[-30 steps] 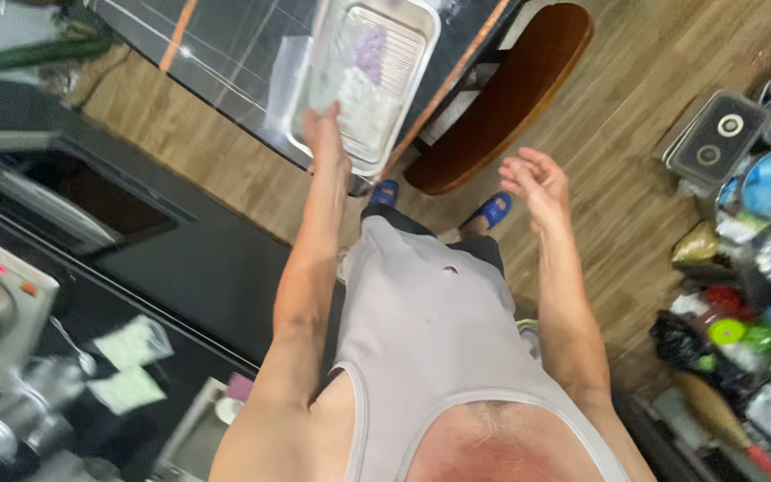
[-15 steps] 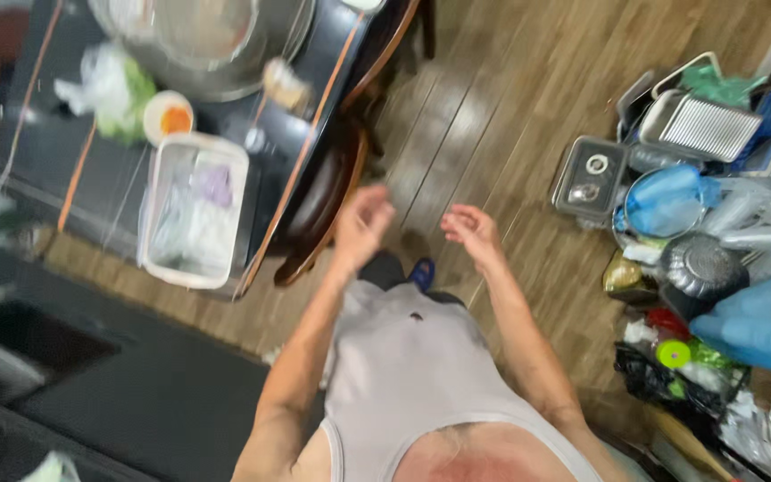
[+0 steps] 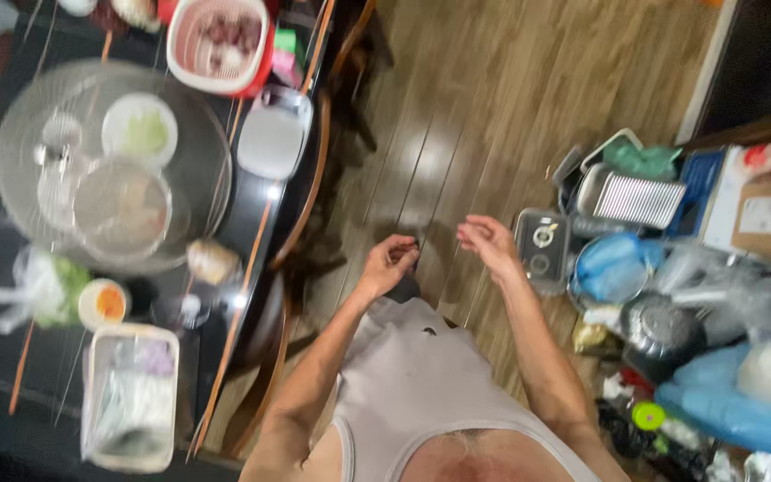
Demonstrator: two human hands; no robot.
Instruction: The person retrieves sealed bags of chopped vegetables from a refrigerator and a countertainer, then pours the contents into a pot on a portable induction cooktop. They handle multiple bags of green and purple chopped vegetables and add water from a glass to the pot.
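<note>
Across the left of the scene runs a dark glass table [image 3: 11, 357], its long edge going from near to far, and it carries a big round glass turntable [image 3: 20, 134] with small dishes on it, a pink basket [image 3: 218, 43] of food at the far end, a pale square container [image 3: 275, 136] at the table's right edge, and a white rectangular tray [image 3: 132, 397] nearest the viewer. Down the middle lies bare wooden floor [image 3: 457, 107], and to the right a heap of kitchen things stands on it, among them a ribbed metal tray [image 3: 640, 198] and a small square lidded box [image 3: 543, 250]. Over the floor both hands are raised and hold nothing. The left hand [image 3: 389, 264] is loosely curled, fingers bent inward toward the palm, apart from the table but the nearer of the two to it; the pale container lies to its left and farther off. The right hand [image 3: 491, 243] has its fingers relaxed and slightly spread, and the lidded box sits just beside it on the right, well below hand level as far as the blur allows.
</note>
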